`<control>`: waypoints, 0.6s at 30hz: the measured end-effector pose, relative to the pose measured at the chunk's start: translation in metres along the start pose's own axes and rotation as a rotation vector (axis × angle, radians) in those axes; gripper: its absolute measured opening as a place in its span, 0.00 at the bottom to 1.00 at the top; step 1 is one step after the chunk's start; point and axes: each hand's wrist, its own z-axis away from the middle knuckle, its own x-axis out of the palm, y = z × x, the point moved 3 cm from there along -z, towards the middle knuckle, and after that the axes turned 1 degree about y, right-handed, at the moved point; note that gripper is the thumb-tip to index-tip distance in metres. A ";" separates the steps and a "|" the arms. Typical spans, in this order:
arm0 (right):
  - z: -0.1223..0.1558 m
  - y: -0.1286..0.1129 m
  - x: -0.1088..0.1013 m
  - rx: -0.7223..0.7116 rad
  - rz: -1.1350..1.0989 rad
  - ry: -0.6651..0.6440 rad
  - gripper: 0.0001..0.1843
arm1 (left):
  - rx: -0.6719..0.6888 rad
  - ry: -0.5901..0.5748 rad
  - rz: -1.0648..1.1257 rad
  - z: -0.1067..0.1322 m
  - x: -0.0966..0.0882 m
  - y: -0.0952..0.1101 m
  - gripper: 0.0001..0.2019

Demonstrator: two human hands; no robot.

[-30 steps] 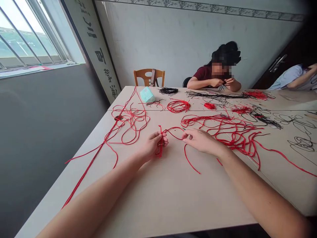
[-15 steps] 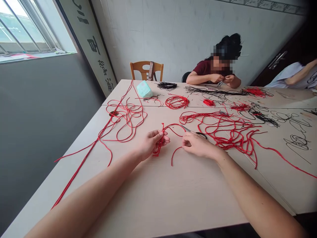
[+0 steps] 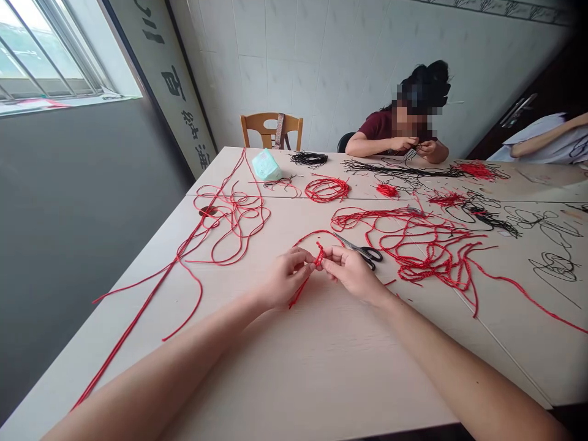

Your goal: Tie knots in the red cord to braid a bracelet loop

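Note:
Between my two hands is a small knotted piece of red cord (image 3: 319, 252), its strands hanging below toward the table. My left hand (image 3: 287, 275) pinches the cord from the left side. From the right, the fingers of my right hand (image 3: 351, 269) grip the same cord, close against the left fingertips. A longer stretch of the red cord arcs over the table just behind my hands. Scissors with black handles (image 3: 371, 253) lie beyond my right hand, partly hidden by it. The fingers cover much of the knotting.
Loose red cords (image 3: 236, 226) trail across the left side of the table (image 3: 316, 373). A tangle of red braided cords (image 3: 432, 257) lies right. Farther back are a coiled red bundle (image 3: 327, 188), black cords (image 3: 404, 168) and a pale green packet (image 3: 265, 165). Two people sit across the table.
My right hand has moved left and now meets my left hand at the knotted cord. The scissors' handles show more than before. The cord arc behind my hands has shifted.

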 end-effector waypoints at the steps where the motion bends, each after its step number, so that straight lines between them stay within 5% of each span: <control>1: 0.001 -0.002 0.000 0.008 -0.025 -0.017 0.10 | -0.029 0.009 -0.003 0.000 0.000 -0.001 0.14; 10: 0.001 -0.004 0.006 0.013 -0.167 0.070 0.13 | -0.245 -0.134 0.300 0.002 0.006 -0.004 0.14; 14: -0.002 -0.007 0.007 -0.035 -0.138 0.106 0.12 | -0.344 -0.100 0.495 0.000 0.003 -0.003 0.12; 18: -0.003 -0.017 0.009 -0.143 -0.038 0.078 0.12 | -0.322 -0.128 0.387 -0.002 -0.004 0.001 0.15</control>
